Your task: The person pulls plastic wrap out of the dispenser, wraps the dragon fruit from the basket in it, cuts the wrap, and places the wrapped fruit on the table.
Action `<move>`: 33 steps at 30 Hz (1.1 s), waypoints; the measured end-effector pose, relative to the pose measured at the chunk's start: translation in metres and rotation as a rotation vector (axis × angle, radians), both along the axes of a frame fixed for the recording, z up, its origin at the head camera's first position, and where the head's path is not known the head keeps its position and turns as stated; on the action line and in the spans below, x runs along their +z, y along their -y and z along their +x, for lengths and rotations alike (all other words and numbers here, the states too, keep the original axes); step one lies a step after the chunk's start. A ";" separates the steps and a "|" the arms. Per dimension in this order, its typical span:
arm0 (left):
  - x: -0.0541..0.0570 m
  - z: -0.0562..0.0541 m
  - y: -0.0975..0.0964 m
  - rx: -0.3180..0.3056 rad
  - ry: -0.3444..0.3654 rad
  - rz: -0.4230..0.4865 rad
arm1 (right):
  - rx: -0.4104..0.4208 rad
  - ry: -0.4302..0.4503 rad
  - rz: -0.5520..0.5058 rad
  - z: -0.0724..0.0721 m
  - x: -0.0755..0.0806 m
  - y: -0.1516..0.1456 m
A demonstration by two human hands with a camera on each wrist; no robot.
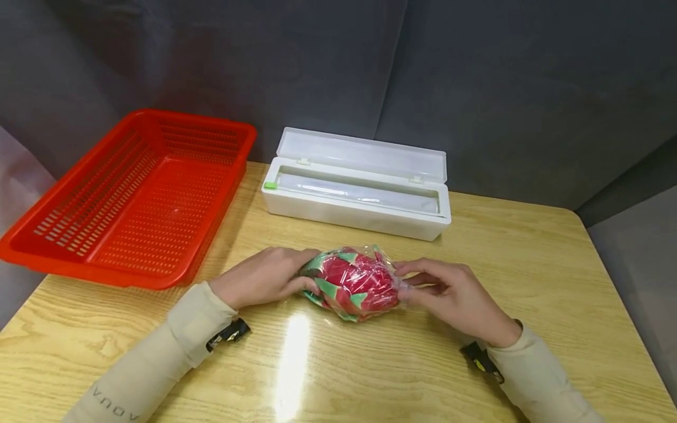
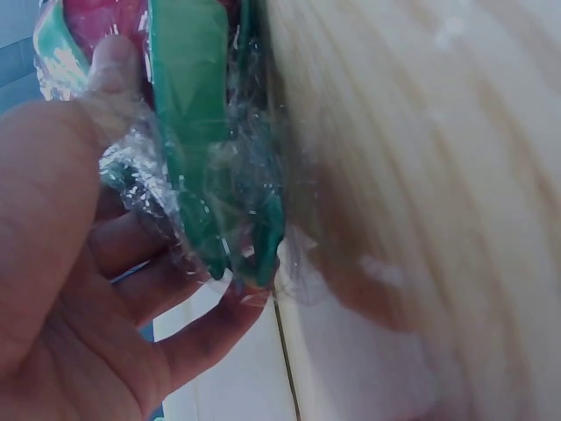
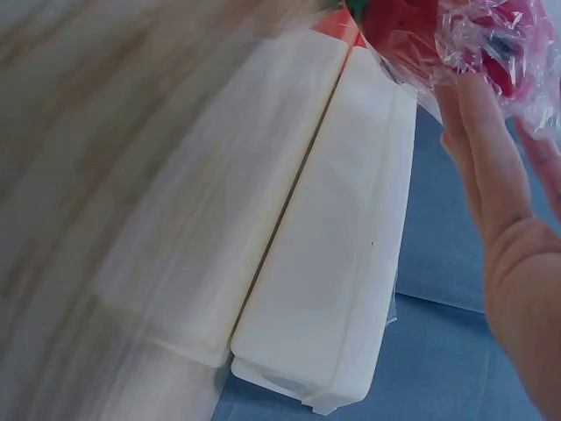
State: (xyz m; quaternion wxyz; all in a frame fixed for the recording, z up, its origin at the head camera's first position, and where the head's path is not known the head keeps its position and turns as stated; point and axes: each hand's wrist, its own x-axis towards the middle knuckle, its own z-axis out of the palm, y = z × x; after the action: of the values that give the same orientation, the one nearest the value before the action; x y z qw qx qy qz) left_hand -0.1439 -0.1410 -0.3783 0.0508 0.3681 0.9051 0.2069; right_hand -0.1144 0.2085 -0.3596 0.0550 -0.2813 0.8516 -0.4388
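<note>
A red dragon fruit [image 1: 365,276] with green scales lies on its side on the table, wrapped in clear plastic wrap [image 3: 486,39]. My left hand [image 1: 270,279] grips its left end, thumb on the near side and fingers round the far side. In the left wrist view, green scale tips of the dragon fruit [image 2: 193,132] show through crinkled film between thumb and fingers. At the opposite end, my right hand [image 1: 449,294] pinches the gathered film between thumb and fingers. The right wrist view has its fingers [image 3: 495,149] against the bunched wrap.
Behind the fruit stands a white wrap dispenser box [image 1: 354,220], lid [image 1: 365,153] raised, with a film roll [image 1: 359,192] inside and a green slider [image 1: 270,185] at its left. A red perforated basket [image 1: 174,211] sits at the left. Dark cloth [image 1: 502,106] hangs behind the table.
</note>
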 end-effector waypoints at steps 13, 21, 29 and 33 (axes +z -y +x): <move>0.002 0.000 -0.001 0.014 0.011 0.009 | -0.088 -0.126 0.085 -0.001 0.002 0.007; 0.002 0.000 -0.001 0.032 0.030 0.014 | -0.086 0.107 0.069 0.000 0.005 0.008; 0.000 0.000 -0.001 0.041 0.047 0.008 | -0.083 0.306 0.046 0.003 0.007 0.009; 0.000 0.001 -0.001 0.041 0.051 0.000 | -0.168 0.229 0.080 0.004 0.007 0.010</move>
State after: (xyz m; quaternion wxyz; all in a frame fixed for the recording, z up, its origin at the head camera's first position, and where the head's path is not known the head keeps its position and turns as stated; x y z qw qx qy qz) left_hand -0.1429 -0.1399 -0.3785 0.0697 0.3439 0.9109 0.2174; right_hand -0.1104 0.1988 -0.3527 0.1262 -0.1549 0.8770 -0.4370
